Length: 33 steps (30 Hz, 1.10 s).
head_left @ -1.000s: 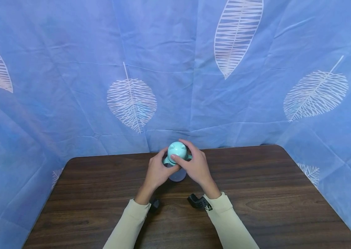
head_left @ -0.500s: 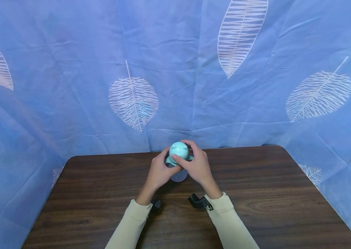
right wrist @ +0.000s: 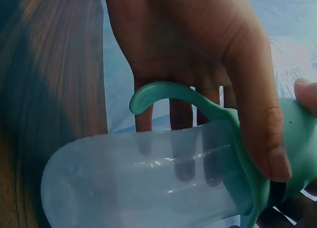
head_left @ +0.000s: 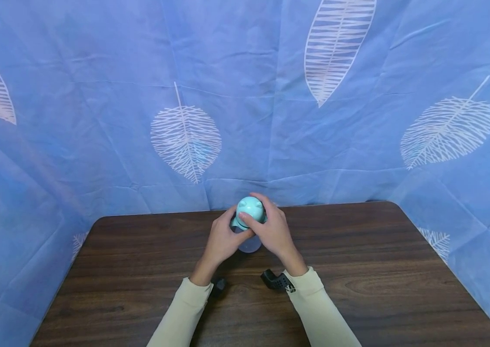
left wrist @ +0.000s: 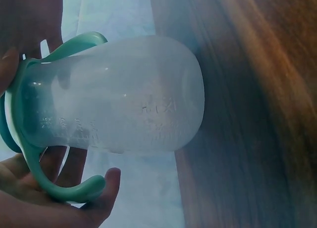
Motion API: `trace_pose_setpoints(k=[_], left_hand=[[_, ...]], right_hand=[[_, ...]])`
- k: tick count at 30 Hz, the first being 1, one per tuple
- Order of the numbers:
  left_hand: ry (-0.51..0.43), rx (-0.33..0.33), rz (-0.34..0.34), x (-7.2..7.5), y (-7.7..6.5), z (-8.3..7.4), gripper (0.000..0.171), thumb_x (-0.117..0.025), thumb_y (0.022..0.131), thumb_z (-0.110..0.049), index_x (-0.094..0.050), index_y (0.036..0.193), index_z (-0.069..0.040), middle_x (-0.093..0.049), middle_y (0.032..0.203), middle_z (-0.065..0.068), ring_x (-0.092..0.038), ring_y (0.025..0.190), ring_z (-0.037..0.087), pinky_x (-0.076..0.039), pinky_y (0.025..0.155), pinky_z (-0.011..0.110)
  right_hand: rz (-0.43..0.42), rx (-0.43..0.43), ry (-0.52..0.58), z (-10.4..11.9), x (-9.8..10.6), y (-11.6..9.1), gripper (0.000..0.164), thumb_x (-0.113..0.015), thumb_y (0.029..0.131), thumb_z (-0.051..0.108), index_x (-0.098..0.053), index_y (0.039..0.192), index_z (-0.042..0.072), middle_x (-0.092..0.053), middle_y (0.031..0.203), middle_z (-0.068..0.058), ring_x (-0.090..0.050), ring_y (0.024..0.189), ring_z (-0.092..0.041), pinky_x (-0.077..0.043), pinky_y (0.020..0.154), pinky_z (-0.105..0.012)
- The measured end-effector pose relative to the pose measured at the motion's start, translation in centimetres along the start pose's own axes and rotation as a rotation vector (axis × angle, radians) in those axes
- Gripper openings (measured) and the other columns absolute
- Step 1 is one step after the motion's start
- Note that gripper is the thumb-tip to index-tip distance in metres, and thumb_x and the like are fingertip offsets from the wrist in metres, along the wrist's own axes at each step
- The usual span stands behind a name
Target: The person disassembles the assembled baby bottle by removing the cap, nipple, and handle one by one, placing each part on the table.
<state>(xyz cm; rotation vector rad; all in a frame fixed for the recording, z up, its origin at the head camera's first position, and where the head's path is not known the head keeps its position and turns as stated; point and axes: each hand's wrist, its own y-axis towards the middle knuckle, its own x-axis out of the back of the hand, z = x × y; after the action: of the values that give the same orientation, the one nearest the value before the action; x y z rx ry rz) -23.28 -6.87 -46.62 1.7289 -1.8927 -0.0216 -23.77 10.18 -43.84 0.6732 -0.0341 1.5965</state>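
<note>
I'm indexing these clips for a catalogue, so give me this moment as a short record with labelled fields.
object: translucent bottle, lid end uppermost
lid: mint-green domed lid on top; how tight, cannot tell
handles: two curved green handles, one each side
left hand: holds the bottle near its upper end
right hand: holds the upper end from the other side, thumb toward the lid
bottle base: above the table area; contact unclear
surface: dark wood-grain table
backdrop: blue cloth with white leaf prints
clothing: cream sleeves
</note>
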Motion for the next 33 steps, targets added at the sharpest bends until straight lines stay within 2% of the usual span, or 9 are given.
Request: trace_pose_setpoints(k=[8, 14, 22, 33], left_hand=[[0.028, -0.020, -0.002, -0.1, 0.0, 0.2, 0.069, -0.087, 0.096, -0.024, -0.059, 0.153, 0.002, -0.071, 0.138, 0.018, -0.070, 0.122, 0.034, -0.059, 0.098, 0.054], [0.028, -0.048, -0.006, -0.2, 0.0, 0.3, 0.063, -0.085, 0.097, -0.019, -0.061, 0.149, 0.005, -0.072, 0.135, 0.020, -0.072, 0.120, 0.035, -0.060, 0.097, 0.054], [-0.006, -0.059, -0.019, -0.2, 0.1, 0.0, 0.056, -0.085, 0.096, -0.017, -0.066, 0.145, 0.003, -0.075, 0.129, 0.019, -0.073, 0.112, 0.035, -0.062, 0.091, 0.056], [0.011, -0.048, -0.029, -0.4, 0.0, 0.3, 0.059, -0.086, 0.095, -0.020, -0.066, 0.147, 0.002, -0.075, 0.131, 0.018, -0.073, 0.115, 0.035, -0.061, 0.095, 0.054]], right_hand=[[-0.017, 0.027, -0.050, 0.0, -0.5, 0.2, 0.056, -0.078, 0.104, 0.036, -0.062, 0.151, 0.009, -0.068, 0.135, -0.018, -0.069, 0.105, -0.034, -0.059, 0.080, -0.052], [-0.016, 0.054, -0.064, -0.2, -0.9, 0.4, 0.053, -0.074, 0.107, 0.031, -0.056, 0.146, 0.001, -0.065, 0.129, -0.022, -0.065, 0.102, -0.035, -0.058, 0.077, -0.050], [-0.013, 0.077, -0.028, -0.2, -0.9, 0.8, 0.046, -0.074, 0.106, 0.028, -0.054, 0.139, 0.002, -0.063, 0.125, -0.023, -0.063, 0.100, -0.036, -0.057, 0.076, -0.049], [-0.043, 0.057, -0.025, -0.3, -1.2, 1.0, 0.043, -0.075, 0.105, 0.027, -0.057, 0.136, 0.002, -0.065, 0.118, -0.021, -0.064, 0.095, -0.035, -0.058, 0.072, -0.048]])
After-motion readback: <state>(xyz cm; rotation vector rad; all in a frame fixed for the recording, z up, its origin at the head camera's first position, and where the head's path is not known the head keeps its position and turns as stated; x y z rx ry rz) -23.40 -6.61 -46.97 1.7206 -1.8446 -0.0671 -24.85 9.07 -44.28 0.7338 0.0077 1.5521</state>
